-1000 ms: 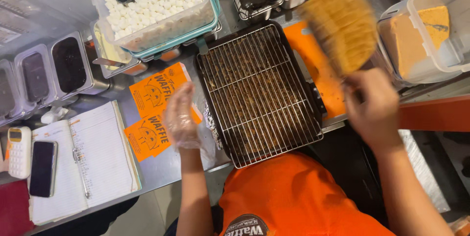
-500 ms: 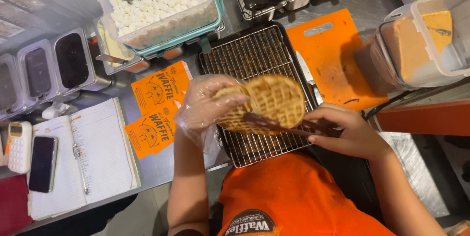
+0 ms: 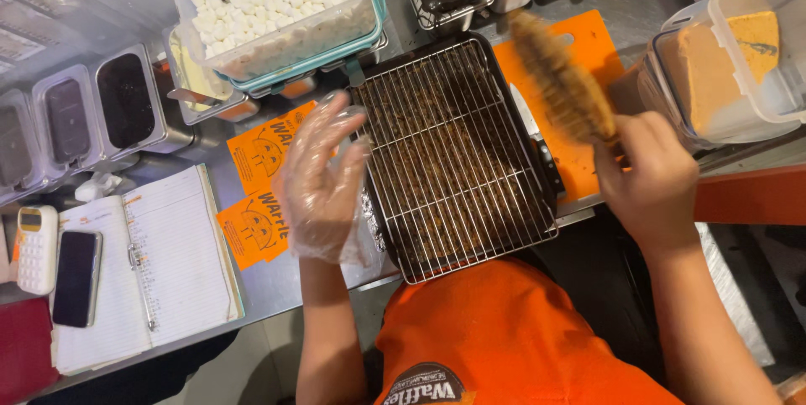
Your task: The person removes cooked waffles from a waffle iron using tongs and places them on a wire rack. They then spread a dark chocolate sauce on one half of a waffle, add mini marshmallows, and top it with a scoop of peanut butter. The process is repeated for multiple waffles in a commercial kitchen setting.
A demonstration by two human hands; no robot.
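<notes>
Right hand [image 3: 646, 174]: our grip is closed, fingers curled in. A round golden waffle [image 3: 561, 78], blurred and seen nearly edge-on, stands up from it over the orange cutting board [image 3: 588, 36]. Whether the hand holds the waffle directly or through a utensil, we cannot tell; the contact is hidden by the knuckles. Holding it on edge above the board probably keeps it off the rack while it is moved.

Left hand [image 3: 323, 178]: in a loose clear plastic glove, fingers spread wide, holding nothing. It hovers just beside the left edge of the wire rack [image 3: 453, 153], likely gloved so it can touch food cleanly.

The rack sits in a dark tray with brown crumbs under the wires, presumably set there to catch them. A black-handled knife [image 3: 537, 149] lies between the rack and the board.

Packages and labels on the steel counter [image 3: 201, 166]:
- two orange paper sleeves [image 3: 260, 191] with black print and a round face-like drawing, left of the rack;
- a clear tub of white marshmallows [image 3: 277, 10] with a black scoop on top, behind the rack;
- a clear lidded box [image 3: 730, 52] of orange-brown contents, far right;
- small steel pans of dark sauces, far left;
- an open notebook [image 3: 159, 266], a black phone and a white calculator at the near left.
</notes>
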